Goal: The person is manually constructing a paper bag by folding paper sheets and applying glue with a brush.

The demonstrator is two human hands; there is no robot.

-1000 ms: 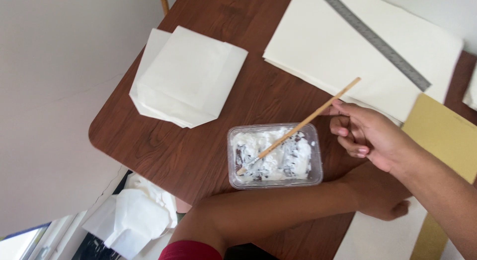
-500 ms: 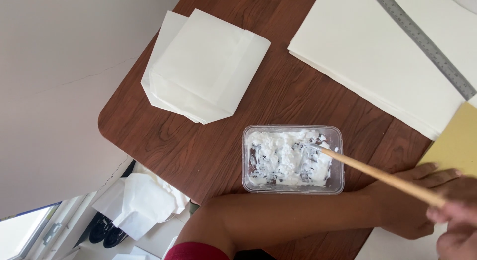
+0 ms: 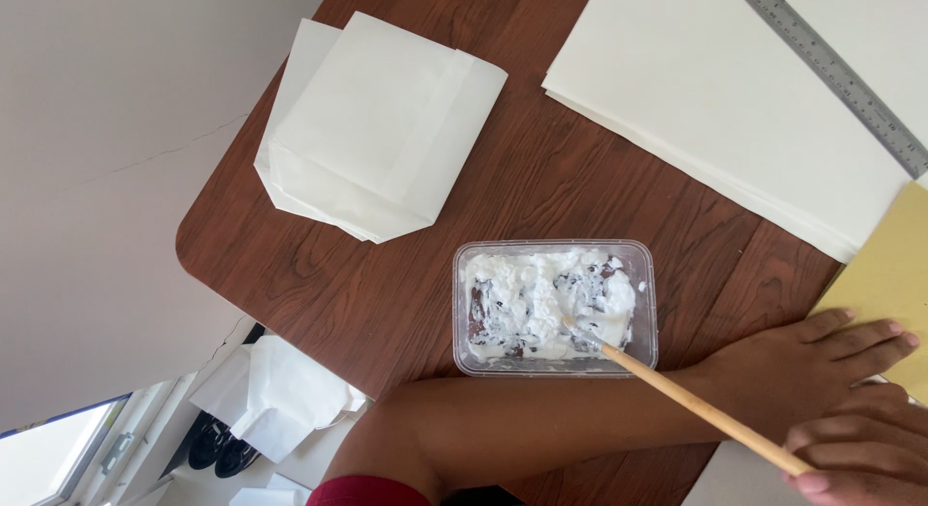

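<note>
Near the table's front edge, your right hand [image 3: 855, 458] closes its fingers [image 3: 851, 460] around a wooden stick [image 3: 691, 402], whose tip dips into white paste in the clear plastic tub [image 3: 555, 308]; your left hand [image 3: 807, 359] lies flat, fingers spread open, holding nothing, resting on the yellow sheet [image 3: 894, 284]; its forearm runs along the edge just beside the tub; bare brown wooden table [image 3: 406, 293] lies open left of the tub; folded white paper bags [image 3: 377, 129] sit behind, large white sheets [image 3: 715, 90] and a metal ruler [image 3: 841, 76] to the right; beyond the rounded corner, pale floor.
</note>
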